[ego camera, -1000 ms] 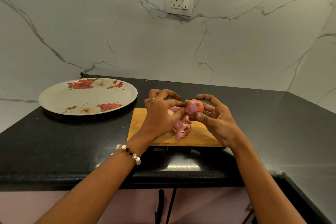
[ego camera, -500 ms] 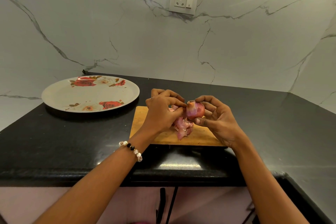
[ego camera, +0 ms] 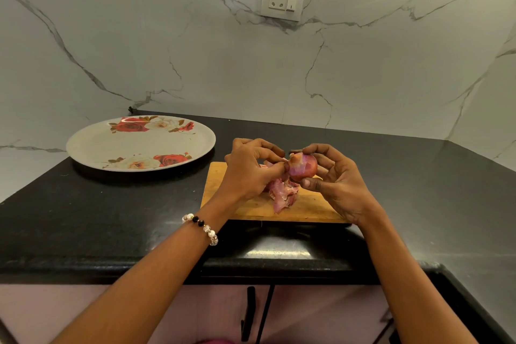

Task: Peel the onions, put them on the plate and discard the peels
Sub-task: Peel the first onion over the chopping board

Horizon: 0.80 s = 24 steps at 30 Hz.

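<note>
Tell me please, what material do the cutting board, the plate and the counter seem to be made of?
Cutting board: likely wood, matte, with tan grain and scratch marks.
Plate: possibly melamine or ceramic, smooth, with a printed rose pattern.
Counter: probably polished black granite, speckled, reflecting light.

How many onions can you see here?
1. The onion is held in the right hand above the cutting board, while the left hand picks at it. Others may be hidden behind the hands.
</note>
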Available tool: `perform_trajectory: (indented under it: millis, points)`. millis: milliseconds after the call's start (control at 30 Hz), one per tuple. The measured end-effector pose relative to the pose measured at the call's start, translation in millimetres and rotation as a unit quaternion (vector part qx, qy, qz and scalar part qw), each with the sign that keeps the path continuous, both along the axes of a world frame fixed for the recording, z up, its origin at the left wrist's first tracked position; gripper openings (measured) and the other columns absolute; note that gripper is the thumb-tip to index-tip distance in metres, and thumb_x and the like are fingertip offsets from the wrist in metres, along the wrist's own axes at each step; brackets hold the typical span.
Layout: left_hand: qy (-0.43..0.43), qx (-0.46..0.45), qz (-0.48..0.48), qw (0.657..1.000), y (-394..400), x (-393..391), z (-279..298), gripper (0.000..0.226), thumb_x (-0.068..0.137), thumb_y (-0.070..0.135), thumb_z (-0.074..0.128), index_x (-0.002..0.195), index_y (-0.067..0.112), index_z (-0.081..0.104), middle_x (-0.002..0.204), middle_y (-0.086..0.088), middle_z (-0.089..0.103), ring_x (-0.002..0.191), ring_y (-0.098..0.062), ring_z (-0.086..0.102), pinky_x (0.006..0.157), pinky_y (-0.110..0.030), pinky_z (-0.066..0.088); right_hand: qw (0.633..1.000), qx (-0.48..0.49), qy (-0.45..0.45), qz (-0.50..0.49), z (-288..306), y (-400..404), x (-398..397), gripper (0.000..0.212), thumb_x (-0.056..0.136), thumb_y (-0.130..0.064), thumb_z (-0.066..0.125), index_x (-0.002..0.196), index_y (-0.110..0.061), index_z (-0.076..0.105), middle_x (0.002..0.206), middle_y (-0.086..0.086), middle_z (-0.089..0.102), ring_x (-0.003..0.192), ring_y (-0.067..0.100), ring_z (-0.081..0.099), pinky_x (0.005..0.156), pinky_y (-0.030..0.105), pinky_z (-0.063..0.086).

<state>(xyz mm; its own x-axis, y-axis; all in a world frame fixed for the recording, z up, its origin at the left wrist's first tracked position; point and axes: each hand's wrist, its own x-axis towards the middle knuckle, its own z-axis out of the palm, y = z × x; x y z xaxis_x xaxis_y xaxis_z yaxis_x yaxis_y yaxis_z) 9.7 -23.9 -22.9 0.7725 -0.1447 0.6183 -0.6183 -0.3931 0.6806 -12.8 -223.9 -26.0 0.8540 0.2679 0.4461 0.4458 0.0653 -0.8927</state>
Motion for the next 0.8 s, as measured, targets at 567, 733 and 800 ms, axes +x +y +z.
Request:
perform_trajectory:
  millis: [567,733,800]
  points:
    - [-0.061,0.054,0.043,0.996,-5.9,-7.4,-0.4,0.010,0.073,0.028,0.069,0.066,0.024,0.063,0.103,0.009,0.051,0.102,-0.009,0.036,0.082,-0.033,0.023,1.000,-0.023,0.009,0.005,0.4,1.9,-0.8,0.070,0.055,-0.037,0.096,0.115,-0.020,0.063,0.126,0.013,0.065,0.119,0.033,0.062,0.091,0.042,0.058]
    - [-0.049,0.072,0.045,0.995,-6.6,-6.9,-0.5,0.013,0.070,0.034,0.057,0.070,0.022,0.063,0.110,0.010,0.045,0.105,-0.007,0.034,0.083,-0.031,0.021,1.000,-0.011,0.014,0.008,0.9,1.8,-1.6,0.070,0.056,-0.036,0.096,0.115,-0.019,0.063,0.124,0.013,0.066,0.118,0.033,0.063,0.087,0.039,0.059]
    - [-0.047,0.075,0.053,0.995,-6.1,-6.6,0.4,0.012,0.069,0.034,0.056,0.071,0.024,0.062,0.111,0.009,0.045,0.107,-0.009,0.034,0.084,-0.031,0.021,1.000,0.001,0.018,0.017,1.2,0.7,-1.9,0.069,0.057,-0.033,0.096,0.116,-0.017,0.063,0.126,0.015,0.065,0.119,0.034,0.062,0.087,0.039,0.059]
